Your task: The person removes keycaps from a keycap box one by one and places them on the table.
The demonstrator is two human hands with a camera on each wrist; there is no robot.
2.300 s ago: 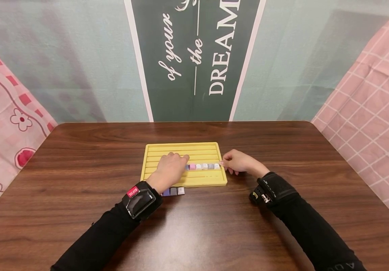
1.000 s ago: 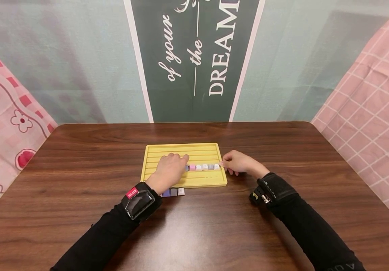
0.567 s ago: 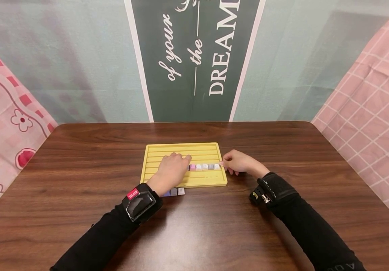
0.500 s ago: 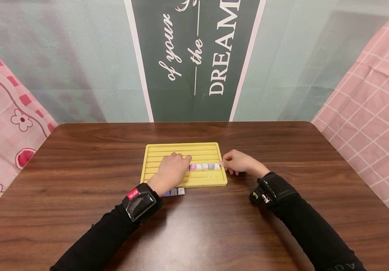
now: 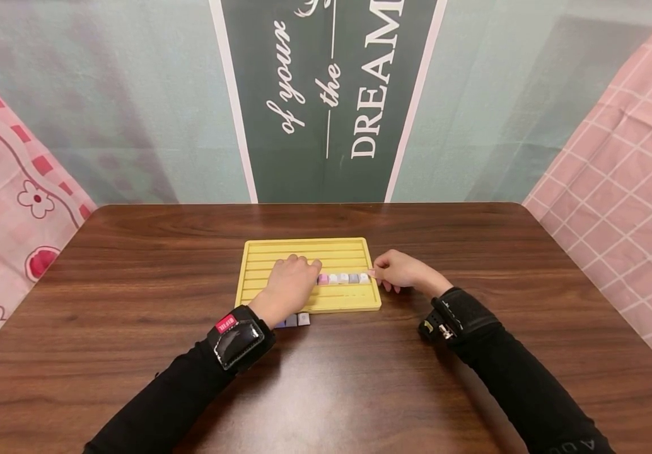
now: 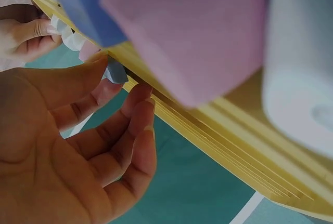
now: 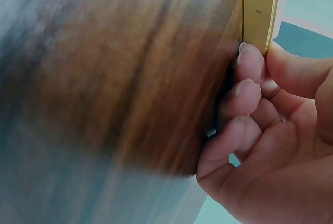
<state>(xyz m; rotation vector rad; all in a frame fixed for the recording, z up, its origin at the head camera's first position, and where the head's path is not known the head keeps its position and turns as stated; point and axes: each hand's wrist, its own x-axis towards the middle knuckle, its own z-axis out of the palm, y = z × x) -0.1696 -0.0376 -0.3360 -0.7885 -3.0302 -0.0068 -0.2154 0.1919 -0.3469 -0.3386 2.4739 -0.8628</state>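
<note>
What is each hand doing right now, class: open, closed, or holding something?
Left hand: open, fingers relaxed over the row of keycaps in the yellow tray.
Right hand: fingers pinching the tray's right edge.

One yellow tray (image 5: 258, 252) sits mid-table (image 5: 133, 265). In one of its grooves, a row of keycaps (image 5: 343, 278) shows five to the right of the left hand (image 5: 287, 285); any more under that hand are hidden. On the table just near of the tray lie more keycaps (image 5: 297, 320), three of them showing beside the wrist. Two hands are in sight, the right hand (image 5: 402, 272) at the tray's right edge. One banner (image 5: 326, 94) hangs on the far wall.
</note>
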